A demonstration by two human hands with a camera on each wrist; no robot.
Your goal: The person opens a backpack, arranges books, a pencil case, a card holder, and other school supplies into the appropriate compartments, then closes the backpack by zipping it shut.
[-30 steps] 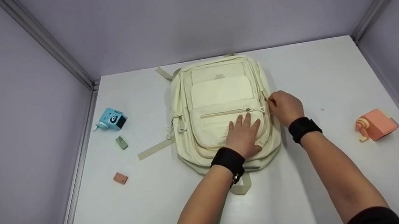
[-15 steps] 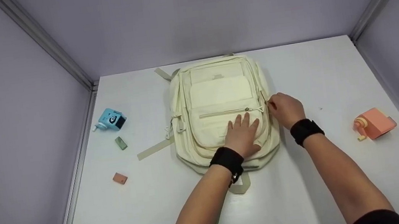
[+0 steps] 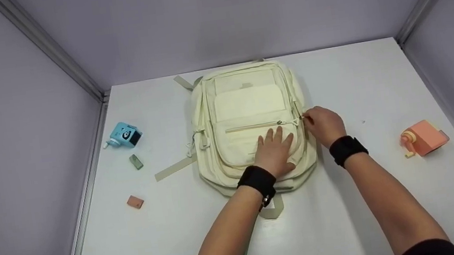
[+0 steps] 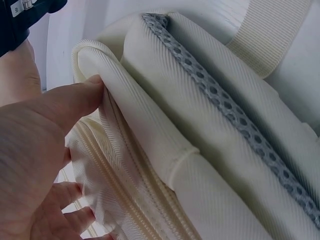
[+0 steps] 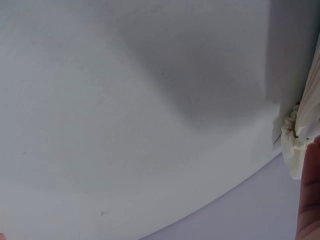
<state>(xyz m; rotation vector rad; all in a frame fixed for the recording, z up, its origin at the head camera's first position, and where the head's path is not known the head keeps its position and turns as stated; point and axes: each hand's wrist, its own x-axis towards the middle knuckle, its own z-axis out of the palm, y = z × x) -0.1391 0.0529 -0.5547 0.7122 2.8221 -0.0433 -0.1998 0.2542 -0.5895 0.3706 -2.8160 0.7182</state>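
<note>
A cream backpack lies front side up on the white table in the head view. My left hand rests on the lower part of its front pocket, fingers straight and spread. In the left wrist view, the thumb of the left hand presses on a fabric fold beside zipper teeth. At the bag's right side, my right hand pinches a small zipper pull between thumb and curled fingers. Only part of the right hand shows in the right wrist view, next to gathered cream fabric.
Left of the bag are a blue crank-handled box, a green block and a reddish-brown block. An orange crank-handled box stands at the right. Loose straps stick out from the backpack. Grey panels surround the table.
My right hand has slid slightly toward the near end along the bag's right side, still pinching. The left hand keeps its place on the front pocket.
</note>
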